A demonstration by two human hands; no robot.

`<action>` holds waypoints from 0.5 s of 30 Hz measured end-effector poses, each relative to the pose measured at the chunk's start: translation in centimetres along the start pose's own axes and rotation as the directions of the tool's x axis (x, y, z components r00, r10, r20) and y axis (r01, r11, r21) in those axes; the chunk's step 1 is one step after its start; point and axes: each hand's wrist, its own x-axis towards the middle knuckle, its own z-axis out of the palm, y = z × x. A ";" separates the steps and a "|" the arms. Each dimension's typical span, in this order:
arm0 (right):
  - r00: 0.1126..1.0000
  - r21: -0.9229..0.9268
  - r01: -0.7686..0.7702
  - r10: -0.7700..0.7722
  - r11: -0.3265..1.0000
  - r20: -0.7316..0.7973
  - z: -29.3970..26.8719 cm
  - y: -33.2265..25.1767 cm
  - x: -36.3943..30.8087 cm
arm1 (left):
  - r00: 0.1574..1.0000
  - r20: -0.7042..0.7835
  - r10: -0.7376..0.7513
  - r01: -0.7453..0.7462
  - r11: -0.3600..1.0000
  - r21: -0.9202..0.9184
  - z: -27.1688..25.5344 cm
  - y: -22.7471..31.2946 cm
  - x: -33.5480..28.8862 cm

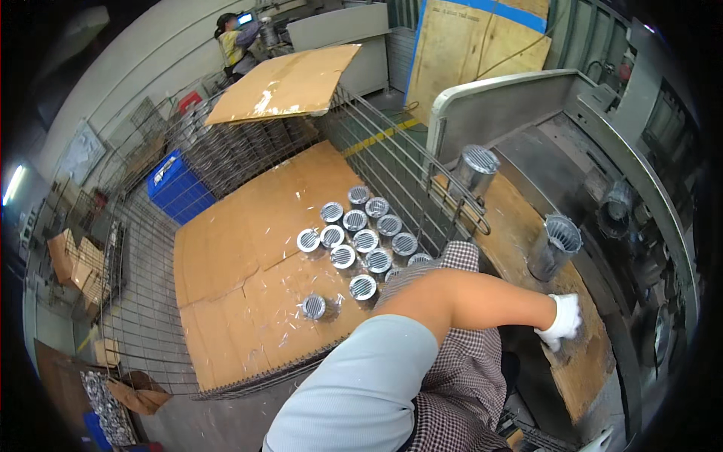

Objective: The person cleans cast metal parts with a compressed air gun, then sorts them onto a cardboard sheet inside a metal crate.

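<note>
My left hand (561,321) wears a white glove and reaches right across my checked apron (461,380). It rests low over the wooden board (592,368), and its fingers look curled; whatever they might hold is hidden. Nearest to it, on the same board, stands an open-topped metal cylinder (555,248) with ribbed inner walls. Farther back on that board is a second metal cylinder (477,169) with a slotted top. My right hand is out of view.
Several slotted metal cylinders (365,241) stand on cardboard (248,226) inside a wire cage (392,143); one cylinder (314,306) sits apart. Shavings litter the cardboard. A curved machine guard (512,87) rises beyond the board. Behind are a blue bin (181,188) and another person (232,44).
</note>
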 end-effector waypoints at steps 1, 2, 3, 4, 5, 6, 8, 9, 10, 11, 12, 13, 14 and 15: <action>0.998 -0.038 0.031 -0.032 0.999 -0.046 0.5 0.5 0.1 | 0.973 0.220 -0.072 0.083 0.996 -0.039 0.4 -0.3 -0.1; 0.991 -0.014 0.100 -0.101 0.995 -0.092 0.9 0.8 0.2 | 0.893 0.432 -0.126 0.168 0.984 -0.061 0.7 -0.6 -0.2; 0.990 -0.013 0.105 -0.106 0.994 -0.092 1.3 1.1 0.4 | 0.893 0.430 -0.130 0.173 0.983 -0.061 0.7 -0.7 -0.3; 0.991 -0.028 0.096 -0.098 0.995 -0.096 1.2 0.8 0.4 | 0.940 0.313 -0.139 0.180 0.978 -0.106 0.4 -0.8 -0.3; 0.991 -0.045 0.085 -0.089 0.995 -0.101 1.2 0.6 0.4 | 0.970 0.191 -0.149 0.179 0.972 -0.152 0.1 -0.9 -0.3; 0.991 -0.043 0.086 -0.090 0.995 -0.102 1.7 1.3 0.5 | 0.983 0.121 -0.140 0.156 0.979 -0.132 -0.7 -0.9 -0.2; 0.941 -0.115 0.253 -0.272 0.961 -0.204 2.9 3.3 0.6 | 0.990 0.005 -0.140 0.140 0.985 -0.099 -1.1 -0.9 0.2; 0.940 -0.111 0.255 -0.273 0.961 -0.205 3.3 3.6 0.7 | 0.985 -0.107 -0.138 0.131 0.989 -0.067 -1.4 -1.0 0.3; 0.933 -0.163 0.263 -0.294 0.951 -0.210 3.3 3.6 0.6 | 0.978 -0.128 -0.166 0.158 0.985 -0.074 -1.9 -0.8 0.3; 0.925 -0.216 0.268 -0.313 0.939 -0.214 3.3 3.8 0.6 | 0.978 -0.128 -0.168 0.160 0.984 -0.073 -2.0 -0.8 0.3; 0.925 -0.214 0.269 -0.314 0.939 -0.215 3.6 4.1 0.5 | 0.961 -0.208 -0.184 0.179 0.983 -0.042 -2.0 -0.7 0.3; 0.908 -0.211 0.284 -0.333 0.935 -0.253 3.9 4.4 0.6 | 0.937 -0.289 -0.195 0.199 0.980 -0.014 -2.1 -0.7 0.3; 0.890 -0.209 0.298 -0.351 0.931 -0.292 4.1 4.7 0.7 | 0.937 -0.289 -0.194 0.198 0.980 -0.013 -2.1 -0.8 0.4; 0.889 -0.209 0.297 -0.350 0.932 -0.294 4.2 4.9 0.8 | 0.966 -0.158 -0.203 0.207 0.978 0.009 -2.2 -1.0 0.6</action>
